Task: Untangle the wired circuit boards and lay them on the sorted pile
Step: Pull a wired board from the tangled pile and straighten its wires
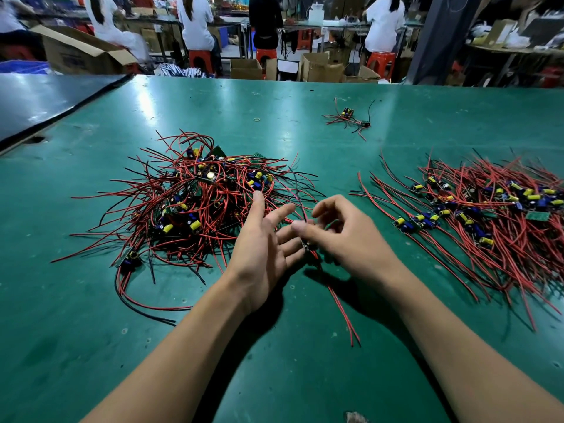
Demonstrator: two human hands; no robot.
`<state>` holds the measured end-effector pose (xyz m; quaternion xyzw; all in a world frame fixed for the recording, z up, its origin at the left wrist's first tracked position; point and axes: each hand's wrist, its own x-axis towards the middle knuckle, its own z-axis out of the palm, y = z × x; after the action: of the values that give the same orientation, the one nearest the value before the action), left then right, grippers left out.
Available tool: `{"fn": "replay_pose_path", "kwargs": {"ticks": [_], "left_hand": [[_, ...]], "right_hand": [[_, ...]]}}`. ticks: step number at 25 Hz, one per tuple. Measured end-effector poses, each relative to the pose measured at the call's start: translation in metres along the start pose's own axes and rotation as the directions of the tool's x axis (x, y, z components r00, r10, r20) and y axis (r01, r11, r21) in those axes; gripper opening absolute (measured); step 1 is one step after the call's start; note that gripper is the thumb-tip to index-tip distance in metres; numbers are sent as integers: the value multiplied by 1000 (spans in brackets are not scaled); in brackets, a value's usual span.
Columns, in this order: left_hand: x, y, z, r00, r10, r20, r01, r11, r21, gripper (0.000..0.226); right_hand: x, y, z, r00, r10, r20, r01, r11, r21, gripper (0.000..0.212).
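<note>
Your right hand (345, 236) pinching one wired circuit board (306, 246) with thumb and finger, your left hand (262, 254) open, fingers straight, beside it, tangled pile (198, 203) at left, sorted pile (494, 215) at right

Green table (76, 331) bears tangled pile (201, 203), sorted pile (488, 215) (perhaps a band (257, 119)).

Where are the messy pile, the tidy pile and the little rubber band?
Messy pile (201, 190): head view, its tangled middle.
Tidy pile (494, 206): head view, its middle boards.
Rubber band (257, 119): head view, the ring itself.
</note>
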<state>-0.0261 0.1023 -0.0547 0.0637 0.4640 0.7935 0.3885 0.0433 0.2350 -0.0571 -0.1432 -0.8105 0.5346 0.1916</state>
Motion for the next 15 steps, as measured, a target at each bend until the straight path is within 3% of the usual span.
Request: {"fn": "replay_pose_path", "kwargs": {"ticks": [2,5,9,12,15], "left_hand": [[-1,0,0,1000,-3,28,4,1000,-20,75],[-3,1,3,999,-6,35,4,999,50,70],[-10,-3,5,989,120,-89,-83,937,340,29],[-18,-3,2,953,273,-127,-152,801,579,15],[-19,-1,0,882,455,-122,-190,581,792,16]], "right_hand": [[-2,1,6,996,-94,1,93,982,-163,24],[1,4,5,986,-114,-118,85,969,-233,10],[13,16,-17,951,-56,-303,-68,921,-383,7],[14,22,-28,950,-59,-306,-137,803,-580,15],[11,17,-19,969,-165,-186,37,836,-548,13]]}}
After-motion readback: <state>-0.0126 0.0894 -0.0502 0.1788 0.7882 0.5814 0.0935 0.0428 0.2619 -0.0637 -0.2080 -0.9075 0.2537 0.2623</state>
